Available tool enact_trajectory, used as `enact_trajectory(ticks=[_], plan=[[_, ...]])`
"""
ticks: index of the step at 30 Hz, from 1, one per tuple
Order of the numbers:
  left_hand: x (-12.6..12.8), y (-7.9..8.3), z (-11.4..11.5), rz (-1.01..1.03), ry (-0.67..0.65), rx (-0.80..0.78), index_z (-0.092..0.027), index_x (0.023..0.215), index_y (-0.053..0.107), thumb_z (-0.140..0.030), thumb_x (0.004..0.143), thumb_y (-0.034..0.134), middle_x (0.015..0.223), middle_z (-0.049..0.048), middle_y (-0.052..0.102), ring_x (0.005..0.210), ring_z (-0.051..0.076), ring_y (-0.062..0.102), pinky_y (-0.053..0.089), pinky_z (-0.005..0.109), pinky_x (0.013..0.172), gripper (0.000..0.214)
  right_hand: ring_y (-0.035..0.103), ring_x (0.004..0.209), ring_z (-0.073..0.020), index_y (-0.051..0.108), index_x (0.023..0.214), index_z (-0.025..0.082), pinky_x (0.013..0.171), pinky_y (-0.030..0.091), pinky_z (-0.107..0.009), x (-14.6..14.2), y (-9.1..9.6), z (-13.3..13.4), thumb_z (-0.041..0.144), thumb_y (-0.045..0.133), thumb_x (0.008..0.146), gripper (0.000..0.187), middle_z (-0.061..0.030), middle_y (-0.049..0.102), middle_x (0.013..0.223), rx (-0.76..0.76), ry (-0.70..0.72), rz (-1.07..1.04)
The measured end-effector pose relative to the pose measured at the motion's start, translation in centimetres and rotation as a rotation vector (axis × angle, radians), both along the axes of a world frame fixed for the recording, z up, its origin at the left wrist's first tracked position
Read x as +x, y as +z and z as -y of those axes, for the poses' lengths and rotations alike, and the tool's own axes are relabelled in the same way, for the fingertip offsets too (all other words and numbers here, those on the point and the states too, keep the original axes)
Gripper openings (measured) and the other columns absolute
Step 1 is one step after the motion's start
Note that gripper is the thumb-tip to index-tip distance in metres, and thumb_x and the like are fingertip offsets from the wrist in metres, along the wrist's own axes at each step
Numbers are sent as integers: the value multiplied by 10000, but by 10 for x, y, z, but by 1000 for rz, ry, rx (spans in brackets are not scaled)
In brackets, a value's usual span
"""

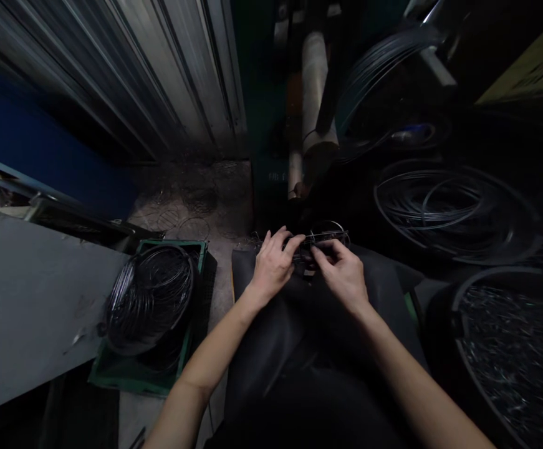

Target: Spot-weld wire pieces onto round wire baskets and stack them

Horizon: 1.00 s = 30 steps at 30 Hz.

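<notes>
My left hand (273, 262) and my right hand (343, 271) meet over a dark cloth (299, 337) across my lap. Both pinch a small ring of thin dark wire (328, 234) that sticks out just beyond the fingertips. The left fingers curl round the ring's left end, and the right thumb and forefinger grip it from the right. The light is dim, so the exact shape of the wire piece is hard to make out.
A green crate (191, 249) at the left holds a stack of wire rings (152, 296). A dark tub (458, 324) of short wire bits stands at the right. Large wire coils (453, 206) lie at the back right. A corrugated metal shutter (159, 75) rises behind.
</notes>
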<state>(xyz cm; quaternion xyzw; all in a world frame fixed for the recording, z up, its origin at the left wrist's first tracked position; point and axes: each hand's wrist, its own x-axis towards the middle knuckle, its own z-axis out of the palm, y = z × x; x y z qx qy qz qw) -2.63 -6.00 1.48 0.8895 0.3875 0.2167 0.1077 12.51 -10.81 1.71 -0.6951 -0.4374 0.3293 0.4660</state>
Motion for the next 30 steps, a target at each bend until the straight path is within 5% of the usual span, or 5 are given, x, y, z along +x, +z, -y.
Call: enact_trajectory(ticks=[13,30], plan=[[4,5,-32,121,40,115,-197,1268,431,-12,747,486,1214,89,525,1318,225,413,327,488,1119,556,600,688,-154,645,837,184,662,486,-278,-12,5,-28,408,529,854,253,-44,650,812,295,-51,327],[4,-6,-59,190,7,135,-187,1257,423,-22,741,483,1199,91,529,1319,230,415,327,509,1113,545,594,693,-160,624,850,189,689,486,-296,-5,-2,-47,399,554,854,222,-38,648,796,310,-32,309]])
